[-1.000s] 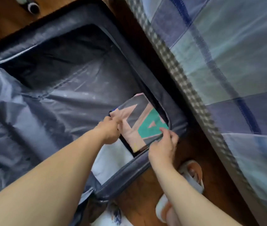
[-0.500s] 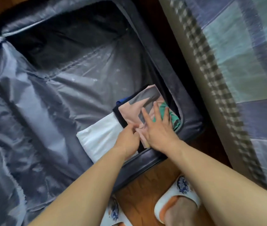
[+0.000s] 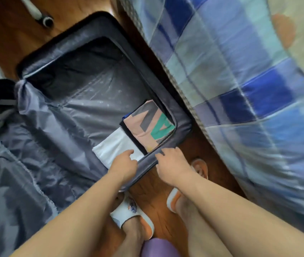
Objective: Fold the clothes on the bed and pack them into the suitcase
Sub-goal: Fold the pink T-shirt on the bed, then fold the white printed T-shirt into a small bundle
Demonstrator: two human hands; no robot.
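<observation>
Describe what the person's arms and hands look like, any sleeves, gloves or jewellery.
Both arms are bare as far up as the frame shows, with no sleeve in sight. The left hand and right hand wear no gloves, and no ring, watch or bracelet shows on the hands or wrists. The picture is too soft to judge the fingernails.

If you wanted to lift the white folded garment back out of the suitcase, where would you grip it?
Probably pinch its free left corner from the open middle of the suitcase. The white garment lies flat, its right edge is tucked against the patterned shirt, and its near edge meets the suitcase wall.
</observation>
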